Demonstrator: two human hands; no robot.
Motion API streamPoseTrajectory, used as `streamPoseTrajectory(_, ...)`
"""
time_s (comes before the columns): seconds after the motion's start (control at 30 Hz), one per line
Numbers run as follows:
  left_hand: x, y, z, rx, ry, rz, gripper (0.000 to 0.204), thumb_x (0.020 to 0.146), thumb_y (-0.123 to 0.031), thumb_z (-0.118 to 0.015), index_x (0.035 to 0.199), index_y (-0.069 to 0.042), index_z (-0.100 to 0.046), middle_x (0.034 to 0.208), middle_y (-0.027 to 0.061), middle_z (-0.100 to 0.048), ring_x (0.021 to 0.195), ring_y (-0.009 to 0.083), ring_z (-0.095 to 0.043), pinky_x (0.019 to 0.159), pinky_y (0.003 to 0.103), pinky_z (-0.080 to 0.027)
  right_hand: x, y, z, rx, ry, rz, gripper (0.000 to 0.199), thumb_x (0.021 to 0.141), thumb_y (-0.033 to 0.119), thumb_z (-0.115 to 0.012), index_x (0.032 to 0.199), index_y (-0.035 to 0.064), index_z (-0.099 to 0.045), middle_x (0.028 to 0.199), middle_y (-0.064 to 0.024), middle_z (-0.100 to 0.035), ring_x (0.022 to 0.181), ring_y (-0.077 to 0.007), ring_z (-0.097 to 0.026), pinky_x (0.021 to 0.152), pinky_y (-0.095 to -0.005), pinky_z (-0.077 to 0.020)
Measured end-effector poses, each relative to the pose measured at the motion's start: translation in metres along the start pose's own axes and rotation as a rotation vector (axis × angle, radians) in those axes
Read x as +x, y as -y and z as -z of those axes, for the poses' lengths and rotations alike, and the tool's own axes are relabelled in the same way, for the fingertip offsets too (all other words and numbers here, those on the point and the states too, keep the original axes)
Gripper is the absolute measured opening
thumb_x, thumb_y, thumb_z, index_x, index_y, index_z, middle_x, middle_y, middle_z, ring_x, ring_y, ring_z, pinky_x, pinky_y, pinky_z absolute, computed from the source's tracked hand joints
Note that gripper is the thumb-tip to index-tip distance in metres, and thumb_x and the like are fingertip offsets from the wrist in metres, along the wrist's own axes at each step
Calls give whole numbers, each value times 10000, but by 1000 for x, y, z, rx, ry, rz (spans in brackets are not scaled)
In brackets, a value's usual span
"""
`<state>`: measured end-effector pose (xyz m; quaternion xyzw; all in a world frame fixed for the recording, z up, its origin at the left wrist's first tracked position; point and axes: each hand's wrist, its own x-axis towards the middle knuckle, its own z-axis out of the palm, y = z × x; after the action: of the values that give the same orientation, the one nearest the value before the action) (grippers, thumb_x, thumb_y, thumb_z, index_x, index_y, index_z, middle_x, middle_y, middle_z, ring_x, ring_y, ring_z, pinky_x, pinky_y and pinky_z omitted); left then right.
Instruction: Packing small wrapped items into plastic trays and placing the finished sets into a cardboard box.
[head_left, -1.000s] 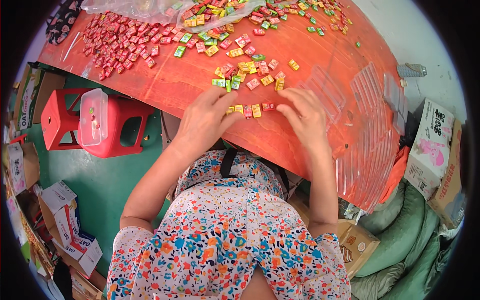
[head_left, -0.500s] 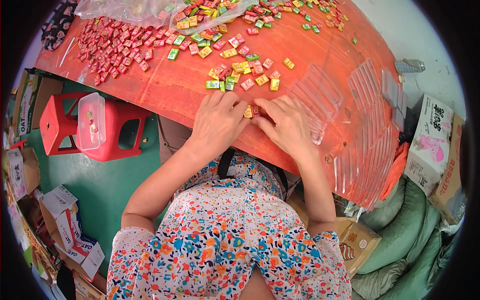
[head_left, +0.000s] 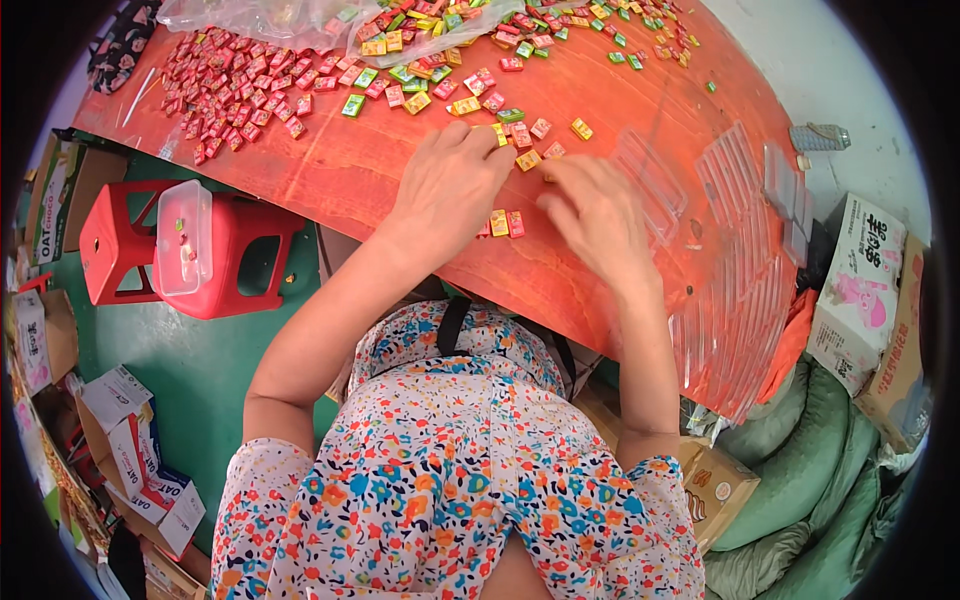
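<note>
On the red table, my left hand (head_left: 452, 192) reaches over a loose group of small boxes, fingers curled down. Its fingertips and whatever lies under them are mostly hidden. A yellow small box (head_left: 528, 160) lies just right of it. My right hand (head_left: 600, 212), slightly blurred, hovers close by with thumb and forefinger apart and nothing visible between them. Between my wrists, near the table's front edge, a yellow box (head_left: 499, 223) and a red box (head_left: 515, 223) stand side by side in a short row, partly covered by my left hand at its left end.
A heap of red small boxes (head_left: 240, 85) spreads at the far left, beside a clear plastic bag (head_left: 270, 25). Mixed yellow, green and red boxes (head_left: 415, 100) lie at the back. Clear plastic cases (head_left: 725, 310) cover the table's right side. Red stools (head_left: 235, 260) stand at left.
Both hands have moved away from the short row of boxes toward the loose ones farther back, leaving the row on the table. My right thumb and forefinger have spread apart.
</note>
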<state>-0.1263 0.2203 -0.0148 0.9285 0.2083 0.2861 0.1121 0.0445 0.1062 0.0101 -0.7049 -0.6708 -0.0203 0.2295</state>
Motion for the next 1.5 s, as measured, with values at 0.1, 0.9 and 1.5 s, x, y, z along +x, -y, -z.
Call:
streamPoseTrajectory(0.1, 2, 11, 10, -16, 22, -26, 163, 777, -53, -610, 930, -36, -663, 911, 99, -614, 906, 297, -602, 801, 409, -497, -11, 14, 3, 118, 191, 186, 346, 773, 165, -736, 1096, 67, -662, 1059, -70, -636, 986, -280, -583, 882, -424, -478)
streamPoseTrajectory(0.9, -40, 41, 32, -163, 32, 197, 282, 877, -29, -612, 1157, -11, -642, 1038, 149, -622, 971, 351, -613, 825, 425, -514, 26, 48, -37, 114, -55, 183, 358, 745, 164, -773, 1067, 59, -656, 1074, -85, -624, 1007, -283, -595, 839, -413, -474)
streamPoseTrajectory(1.5, -81, 27, 61, -352, 200, 361, 252, 841, -191, -739, 1024, -43, -647, 894, 131, -581, 799, 363, -625, 662, 449, -503, -13, 12, 1, 159, 270, 148, 323, 844, 70, -704, 1161, 47, -647, 1146, -145, -661, 1045, -349, -630, 901, -433, -514)
